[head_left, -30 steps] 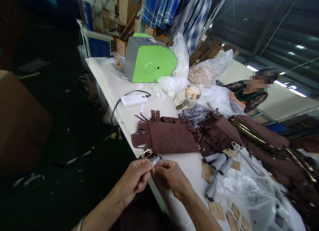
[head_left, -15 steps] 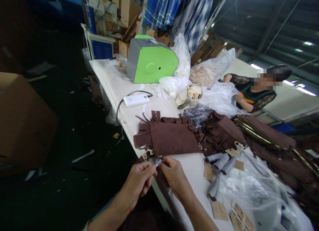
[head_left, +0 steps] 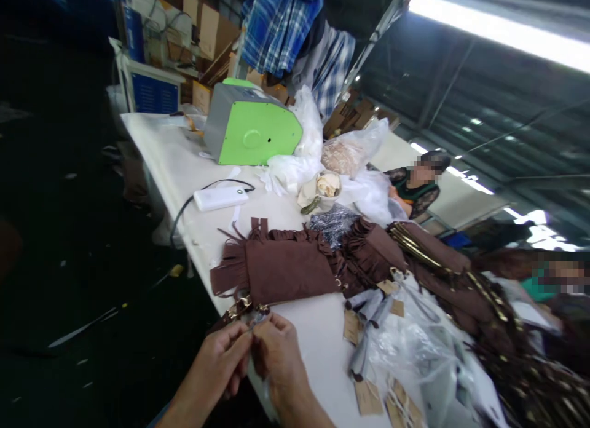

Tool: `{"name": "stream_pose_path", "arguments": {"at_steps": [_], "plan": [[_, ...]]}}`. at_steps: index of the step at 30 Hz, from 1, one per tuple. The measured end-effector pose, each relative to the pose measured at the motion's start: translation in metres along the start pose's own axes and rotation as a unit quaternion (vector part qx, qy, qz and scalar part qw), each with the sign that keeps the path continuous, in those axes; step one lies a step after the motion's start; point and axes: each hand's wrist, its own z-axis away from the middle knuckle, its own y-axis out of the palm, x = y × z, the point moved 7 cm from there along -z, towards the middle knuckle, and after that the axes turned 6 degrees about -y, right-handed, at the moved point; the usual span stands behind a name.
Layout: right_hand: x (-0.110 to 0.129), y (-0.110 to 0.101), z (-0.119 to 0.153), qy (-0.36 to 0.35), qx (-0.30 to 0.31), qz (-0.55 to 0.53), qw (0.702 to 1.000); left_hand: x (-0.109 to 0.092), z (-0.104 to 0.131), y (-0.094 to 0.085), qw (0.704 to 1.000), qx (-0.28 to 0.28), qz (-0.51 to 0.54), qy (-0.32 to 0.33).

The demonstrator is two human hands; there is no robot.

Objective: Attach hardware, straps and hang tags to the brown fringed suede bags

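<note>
A brown fringed bag [head_left: 290, 268] lies flat at the table's near edge, its gold clasp and strap [head_left: 240, 306] at the lower left corner. Just below that corner my left hand [head_left: 225, 354] and my right hand [head_left: 276, 348] meet, fingertips pinched together. Between them is a small, clear, plastic-like piece [head_left: 258, 318], blurred and partly hidden by the fingers. Both hands seem closed on it.
Behind the bag stand a green and grey machine [head_left: 260, 133], a white power box [head_left: 221, 198] with a black cable and a cup [head_left: 328, 187]. Brown bags [head_left: 433, 249], tags and plastic bags [head_left: 415, 336] cover the right. Two people are beyond.
The view has turned to the right, so the table's things sit further left and a second person shows. My hands stay pinched together, with the right hand turned more upright.
</note>
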Motion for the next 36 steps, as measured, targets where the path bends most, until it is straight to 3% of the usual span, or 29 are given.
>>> {"name": "stream_pose_path", "arguments": {"at_steps": [6,8,10,12,14,19,22,25,28,31,33,36], "plan": [[0.010,0.001,-0.002,-0.006,-0.010,-0.011,1.000,0.003,-0.012,-0.008,0.999,-0.009,-0.031,0.023],[0.018,-0.008,0.002,0.007,0.026,0.053,0.998,-0.006,-0.007,-0.012,0.995,-0.031,-0.085,0.048],[0.035,-0.023,0.006,-0.025,0.058,0.166,0.984,-0.020,0.002,-0.016,0.981,-0.059,-0.155,0.098],[0.063,-0.043,0.007,-0.116,0.023,0.294,0.948,-0.036,0.012,-0.016,0.954,-0.090,-0.228,0.172],[0.088,-0.048,0.005,-0.198,0.030,0.385,0.901,-0.045,0.019,-0.014,0.926,-0.110,-0.285,0.222],[0.113,0.000,0.004,-0.341,0.206,0.513,0.760,-0.042,0.021,-0.013,0.891,-0.130,-0.348,0.262],[0.106,0.026,0.001,-0.345,0.287,0.584,0.676,-0.041,0.023,-0.011,0.872,-0.134,-0.375,0.285],[0.100,0.038,-0.005,-0.335,0.313,0.624,0.632,-0.042,0.025,-0.010,0.843,-0.145,-0.421,0.302],[0.097,0.044,-0.008,-0.333,0.332,0.634,0.614,-0.041,0.026,-0.010,0.815,-0.152,-0.460,0.318],[0.096,0.047,-0.008,-0.341,0.357,0.615,0.615,-0.039,0.026,-0.011,0.802,-0.154,-0.479,0.322],[0.097,0.046,-0.008,-0.347,0.368,0.583,0.636,-0.039,0.025,-0.012,0.815,-0.151,-0.468,0.306],[0.097,0.040,-0.008,-0.345,0.371,0.517,0.690,-0.040,0.024,-0.015,0.871,-0.127,-0.391,0.267]]}}
